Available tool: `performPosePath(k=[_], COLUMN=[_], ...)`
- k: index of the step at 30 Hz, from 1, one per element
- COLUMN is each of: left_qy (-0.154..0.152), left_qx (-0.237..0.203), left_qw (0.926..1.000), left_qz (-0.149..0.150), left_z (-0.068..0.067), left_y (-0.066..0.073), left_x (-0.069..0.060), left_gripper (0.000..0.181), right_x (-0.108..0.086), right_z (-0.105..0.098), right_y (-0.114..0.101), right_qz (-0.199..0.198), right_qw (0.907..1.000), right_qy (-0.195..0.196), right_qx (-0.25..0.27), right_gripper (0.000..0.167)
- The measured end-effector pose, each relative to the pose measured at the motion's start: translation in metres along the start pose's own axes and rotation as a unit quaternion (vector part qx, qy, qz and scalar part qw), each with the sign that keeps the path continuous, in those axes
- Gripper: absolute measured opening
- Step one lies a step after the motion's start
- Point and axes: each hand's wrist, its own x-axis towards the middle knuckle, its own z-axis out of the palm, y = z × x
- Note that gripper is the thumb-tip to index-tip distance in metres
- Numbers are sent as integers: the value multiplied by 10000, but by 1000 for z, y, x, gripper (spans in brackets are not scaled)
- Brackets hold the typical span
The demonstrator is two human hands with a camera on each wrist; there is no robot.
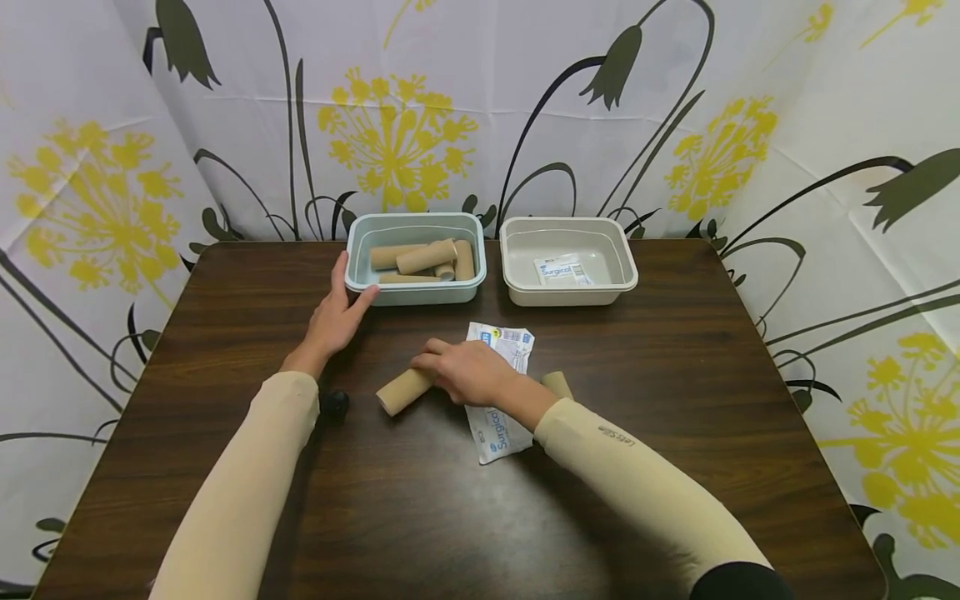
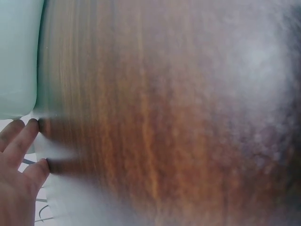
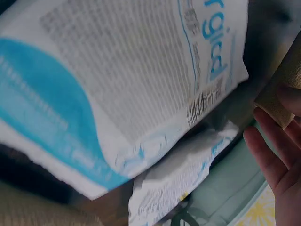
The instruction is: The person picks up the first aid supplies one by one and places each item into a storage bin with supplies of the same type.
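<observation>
My right hand [image 1: 471, 373] grips a tan bandage roll [image 1: 402, 392] above the middle of the table; its woven surface shows in the right wrist view. White "Surgical" packets [image 1: 501, 442] lie under that hand and wrist, partly covered. Another tan roll [image 1: 557, 384] pokes out behind the right forearm. My left hand [image 1: 330, 323] rests against the left end of a pale blue tub [image 1: 427, 295], fingers extended along its side and thumb at the front corner. Several tan rolls [image 1: 426, 257] lie in the tub. In the left wrist view, fingertips show beside the tub's wall [image 2: 19, 61].
A beige tub [image 1: 570, 296] stands right of the blue one, with a white "Surgical" packet [image 1: 561, 271] inside. Both stand at the back edge of the dark wooden table [image 1: 420, 517]. Behind hangs a flowered curtain [image 1: 480, 158]. A small black object [image 1: 333, 405] is beside the left sleeve.
</observation>
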Motion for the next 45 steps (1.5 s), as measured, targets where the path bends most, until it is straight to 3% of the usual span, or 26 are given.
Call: performPosePath(k=[5, 11, 17, 20, 26, 37, 45], left_qy=[3, 9, 5, 13, 35, 71, 59], left_qx=[14, 0, -44, -23, 3, 10, 17], left_qw=[10000, 10000, 10000, 10000, 10000, 10000, 10000], left_qz=[-36, -37, 8, 16, -15, -36, -10], left_z=[0, -1, -1, -1, 1, 3, 2], left_y=[-2, -5, -5, -4, -3, -3, -3], left_x=[0, 0, -1, -2, -2, 0, 2], left_gripper=[83, 84, 81, 81, 82, 83, 82], right_x=[-4, -5, 3, 10, 22, 37, 21], right_z=[-11, -27, -41, -44, -43, -39, -38], right_y=[12, 32, 48, 53, 58, 58, 61], right_qz=[10, 296, 954, 1335, 1822, 2459, 2535], right_qw=[9993, 9948, 9797, 9713, 9609, 9526, 9497], right_qy=[368, 967, 1761, 1968, 2083, 1726, 1831], right_qx=[6, -81, 18, 20, -47, -470, -170], right_gripper=[38, 39, 40, 40, 37, 46, 47])
